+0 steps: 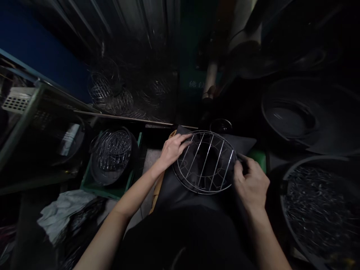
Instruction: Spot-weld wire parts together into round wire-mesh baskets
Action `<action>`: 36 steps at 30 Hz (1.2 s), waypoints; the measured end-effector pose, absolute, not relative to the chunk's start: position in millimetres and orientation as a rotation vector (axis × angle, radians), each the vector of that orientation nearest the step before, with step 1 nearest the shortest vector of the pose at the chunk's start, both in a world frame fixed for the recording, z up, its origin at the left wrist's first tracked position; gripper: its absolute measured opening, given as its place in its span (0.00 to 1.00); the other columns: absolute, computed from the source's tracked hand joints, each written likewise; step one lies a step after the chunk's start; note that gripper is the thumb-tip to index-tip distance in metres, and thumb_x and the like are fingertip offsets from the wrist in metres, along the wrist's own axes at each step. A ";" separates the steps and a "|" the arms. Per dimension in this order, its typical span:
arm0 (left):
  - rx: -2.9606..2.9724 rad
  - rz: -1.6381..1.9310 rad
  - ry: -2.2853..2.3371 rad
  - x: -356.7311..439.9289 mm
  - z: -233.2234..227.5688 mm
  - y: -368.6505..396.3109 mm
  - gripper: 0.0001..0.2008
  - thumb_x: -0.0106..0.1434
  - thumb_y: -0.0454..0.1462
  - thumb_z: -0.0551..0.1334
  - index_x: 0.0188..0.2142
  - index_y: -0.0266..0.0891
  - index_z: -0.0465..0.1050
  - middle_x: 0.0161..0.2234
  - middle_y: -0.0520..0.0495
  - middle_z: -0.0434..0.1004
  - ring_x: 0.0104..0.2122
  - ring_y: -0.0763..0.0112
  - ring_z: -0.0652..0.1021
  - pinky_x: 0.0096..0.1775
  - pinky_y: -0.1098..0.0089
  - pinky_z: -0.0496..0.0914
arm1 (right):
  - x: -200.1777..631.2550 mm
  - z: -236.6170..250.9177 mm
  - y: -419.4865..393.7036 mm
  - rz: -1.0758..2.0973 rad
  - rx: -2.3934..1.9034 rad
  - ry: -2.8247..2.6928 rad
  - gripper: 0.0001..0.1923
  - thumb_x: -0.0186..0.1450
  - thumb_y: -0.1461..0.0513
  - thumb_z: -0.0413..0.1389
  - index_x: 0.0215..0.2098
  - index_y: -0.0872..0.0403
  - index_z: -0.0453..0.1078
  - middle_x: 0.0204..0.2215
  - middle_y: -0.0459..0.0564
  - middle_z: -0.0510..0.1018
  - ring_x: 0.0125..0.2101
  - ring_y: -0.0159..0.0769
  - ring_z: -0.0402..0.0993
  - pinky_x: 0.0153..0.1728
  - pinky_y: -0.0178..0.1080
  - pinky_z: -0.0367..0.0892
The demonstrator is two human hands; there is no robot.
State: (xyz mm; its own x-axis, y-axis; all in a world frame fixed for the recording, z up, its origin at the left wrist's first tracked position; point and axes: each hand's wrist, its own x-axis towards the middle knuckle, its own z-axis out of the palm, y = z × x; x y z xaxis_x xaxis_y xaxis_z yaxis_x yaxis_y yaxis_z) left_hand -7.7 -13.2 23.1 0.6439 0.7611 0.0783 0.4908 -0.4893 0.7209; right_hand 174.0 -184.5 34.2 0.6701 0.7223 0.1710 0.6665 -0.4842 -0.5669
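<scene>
A round wire rack [208,157] with several parallel bars across it lies tilted over the dark cloth on my lap. My left hand [173,149] holds its upper left rim between thumb and fingers. On the right side, my right hand [252,183] has its fingers curled at the rim; the fingertips are partly hidden. Through the bars a ring of looped wire shows under the rack. Just beyond the rack, a small wire ring [221,120] stands near the machine.
At left, a green crate [84,183] holds a round tub with wire racks. Wire pieces [112,93] are heaped on the bench behind. A large tub [289,168] of small metal parts stands at right. The machine's post [210,78] rises ahead. A pale cloth [63,210] lies lower left.
</scene>
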 end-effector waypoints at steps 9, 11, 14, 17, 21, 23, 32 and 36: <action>2.114 0.551 0.892 -17.7 6.0 -15.2 0.16 0.67 0.38 0.56 0.53 0.42 0.70 0.39 0.48 0.75 0.40 0.70 0.76 0.47 0.69 0.70 | 168.4 30.9 -207.8 0.426 -2.209 -1.025 0.25 0.65 0.48 0.49 0.52 0.53 0.69 0.37 0.52 0.73 0.32 0.37 0.70 0.33 0.40 0.67; 2.083 0.579 0.873 -18.8 3.4 -13.6 0.15 0.67 0.38 0.56 0.52 0.42 0.71 0.40 0.48 0.76 0.41 0.70 0.76 0.47 0.68 0.70 | 166.9 31.0 -210.5 0.471 -2.203 -1.010 0.26 0.65 0.48 0.50 0.55 0.53 0.68 0.36 0.51 0.73 0.30 0.35 0.68 0.29 0.38 0.67; 2.039 0.594 0.845 -19.0 0.8 -10.9 0.15 0.67 0.39 0.55 0.52 0.42 0.71 0.45 0.47 0.77 0.44 0.69 0.77 0.49 0.67 0.69 | 164.4 28.1 -212.0 0.484 -2.182 -0.960 0.26 0.64 0.48 0.51 0.55 0.52 0.68 0.36 0.51 0.72 0.33 0.36 0.69 0.30 0.38 0.67; 1.995 0.581 0.840 -18.5 -2.1 -11.0 0.16 0.67 0.40 0.55 0.52 0.42 0.71 0.50 0.47 0.75 0.49 0.68 0.75 0.53 0.66 0.67 | 163.7 22.2 -213.3 0.518 -2.171 -0.807 0.28 0.61 0.46 0.54 0.54 0.53 0.67 0.39 0.51 0.72 0.33 0.36 0.69 0.32 0.39 0.68; 1.866 0.548 0.942 -17.3 -12.0 -15.3 0.20 0.67 0.42 0.56 0.57 0.42 0.65 0.51 0.46 0.74 0.50 0.68 0.75 0.53 0.65 0.67 | 169.0 14.6 -216.7 0.725 -2.154 -0.686 0.29 0.59 0.42 0.55 0.47 0.54 0.68 0.36 0.51 0.73 0.30 0.36 0.69 0.32 0.40 0.68; 1.782 0.536 0.957 -16.9 -16.1 -18.1 0.20 0.66 0.43 0.56 0.56 0.39 0.66 0.49 0.45 0.76 0.48 0.67 0.76 0.51 0.65 0.69 | 173.5 13.8 -218.2 0.799 -2.117 -0.791 0.26 0.60 0.42 0.54 0.42 0.54 0.70 0.37 0.51 0.74 0.33 0.38 0.70 0.35 0.41 0.67; 1.951 0.906 0.889 -27.0 30.4 -30.5 0.18 0.67 0.43 0.56 0.54 0.41 0.67 0.50 0.44 0.74 0.45 0.70 0.77 0.48 0.69 0.72 | 208.8 56.5 -204.4 0.602 -1.750 -1.271 0.14 0.65 0.51 0.52 0.37 0.52 0.73 0.34 0.50 0.74 0.37 0.38 0.71 0.40 0.40 0.67; 2.022 0.979 0.947 -29.8 10.4 -45.6 0.19 0.67 0.43 0.56 0.55 0.41 0.63 0.51 0.42 0.73 0.45 0.69 0.78 0.47 0.68 0.73 | 237.2 52.2 -188.1 0.444 -1.740 -1.454 0.17 0.64 0.49 0.51 0.35 0.51 0.74 0.36 0.52 0.74 0.37 0.40 0.72 0.39 0.43 0.68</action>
State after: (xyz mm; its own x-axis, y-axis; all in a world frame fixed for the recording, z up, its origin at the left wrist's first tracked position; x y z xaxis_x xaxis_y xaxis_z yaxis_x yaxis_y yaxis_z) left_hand -29.8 -45.6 10.4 0.4498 0.8275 0.3360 0.3082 -0.4969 0.8113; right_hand 237.2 -188.1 52.2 0.2751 0.9353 0.2226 0.6515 -0.0111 -0.7586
